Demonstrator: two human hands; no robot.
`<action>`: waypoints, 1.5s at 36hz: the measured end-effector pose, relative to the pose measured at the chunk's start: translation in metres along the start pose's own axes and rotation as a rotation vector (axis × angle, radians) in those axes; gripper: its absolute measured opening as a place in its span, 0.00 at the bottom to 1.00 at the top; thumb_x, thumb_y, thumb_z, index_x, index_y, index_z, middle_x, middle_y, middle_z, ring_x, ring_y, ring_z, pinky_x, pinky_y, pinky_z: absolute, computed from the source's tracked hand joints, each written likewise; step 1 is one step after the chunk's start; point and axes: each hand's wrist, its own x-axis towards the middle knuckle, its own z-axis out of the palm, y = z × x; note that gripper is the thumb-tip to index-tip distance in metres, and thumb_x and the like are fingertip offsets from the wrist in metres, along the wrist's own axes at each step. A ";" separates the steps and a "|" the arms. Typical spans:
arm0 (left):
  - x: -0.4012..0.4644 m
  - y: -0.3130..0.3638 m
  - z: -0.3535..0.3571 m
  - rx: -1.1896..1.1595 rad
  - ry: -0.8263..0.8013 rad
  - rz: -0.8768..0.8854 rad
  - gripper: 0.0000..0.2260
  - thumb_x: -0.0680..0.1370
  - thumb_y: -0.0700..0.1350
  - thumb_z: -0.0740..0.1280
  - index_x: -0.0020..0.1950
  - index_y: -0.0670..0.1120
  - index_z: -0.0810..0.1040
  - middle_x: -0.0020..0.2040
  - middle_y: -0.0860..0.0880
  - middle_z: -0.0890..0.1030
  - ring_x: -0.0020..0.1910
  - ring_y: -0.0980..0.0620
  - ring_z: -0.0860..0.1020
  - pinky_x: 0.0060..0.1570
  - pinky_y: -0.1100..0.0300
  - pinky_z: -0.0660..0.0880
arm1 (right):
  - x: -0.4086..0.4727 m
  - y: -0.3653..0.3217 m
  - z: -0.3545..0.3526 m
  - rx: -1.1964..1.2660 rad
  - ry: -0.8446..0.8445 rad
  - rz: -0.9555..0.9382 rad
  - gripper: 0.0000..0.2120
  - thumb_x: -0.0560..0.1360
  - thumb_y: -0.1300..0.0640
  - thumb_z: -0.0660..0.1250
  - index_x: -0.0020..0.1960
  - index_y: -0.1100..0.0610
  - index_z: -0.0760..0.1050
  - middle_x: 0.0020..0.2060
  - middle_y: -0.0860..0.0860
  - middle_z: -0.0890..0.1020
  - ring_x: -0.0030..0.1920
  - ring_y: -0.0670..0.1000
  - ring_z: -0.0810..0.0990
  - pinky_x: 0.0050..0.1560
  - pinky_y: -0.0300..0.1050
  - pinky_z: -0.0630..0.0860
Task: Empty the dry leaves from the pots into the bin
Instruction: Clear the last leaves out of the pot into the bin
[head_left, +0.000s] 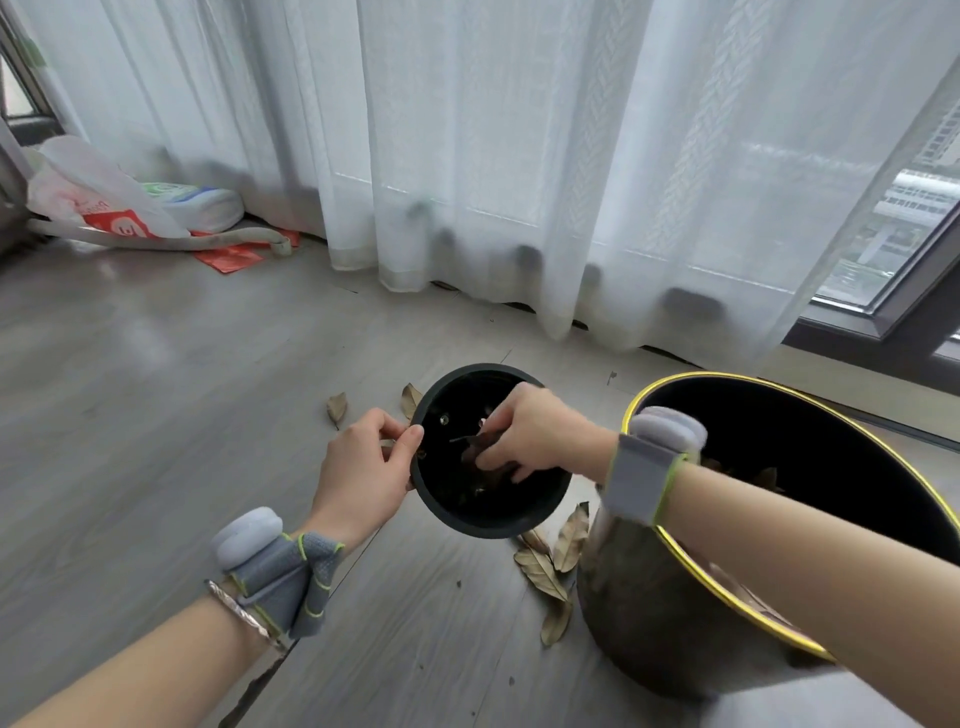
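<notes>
Here the left hand (363, 467) pinches the pot (488, 519) rim while the right hand (530, 431) reaches inside, gripping dry leaves (475, 449).

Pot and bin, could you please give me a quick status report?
Left hand grips black pot by its rim. Right hand inside pot, fingers pinching dry leaves. Bin right beside. Loose leaves on floor between.

A black round pot (488, 519) tilts its mouth upward, a dry leaf (470, 449) inside; the yellow-rimmed black bin (727, 597) stands just right.
</notes>
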 end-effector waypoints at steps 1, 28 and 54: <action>0.001 -0.001 0.002 -0.009 0.001 -0.010 0.08 0.79 0.44 0.65 0.40 0.46 0.73 0.37 0.54 0.78 0.37 0.56 0.81 0.40 0.55 0.82 | -0.008 0.003 -0.009 0.037 0.003 -0.005 0.12 0.70 0.64 0.72 0.53 0.59 0.82 0.42 0.55 0.81 0.39 0.52 0.83 0.42 0.43 0.83; 0.001 -0.013 0.017 0.104 -0.034 -0.074 0.08 0.79 0.47 0.65 0.44 0.44 0.77 0.45 0.45 0.81 0.38 0.49 0.82 0.36 0.60 0.78 | -0.064 0.128 -0.100 0.443 0.252 0.299 0.12 0.73 0.66 0.69 0.57 0.63 0.78 0.39 0.56 0.81 0.38 0.50 0.80 0.33 0.40 0.81; -0.061 0.070 -0.052 0.145 -0.412 -0.061 0.10 0.78 0.45 0.64 0.42 0.40 0.79 0.36 0.44 0.85 0.39 0.49 0.83 0.32 0.65 0.79 | -0.136 0.038 -0.051 0.081 0.093 -0.001 0.12 0.76 0.59 0.66 0.58 0.60 0.77 0.37 0.53 0.83 0.28 0.47 0.81 0.30 0.30 0.74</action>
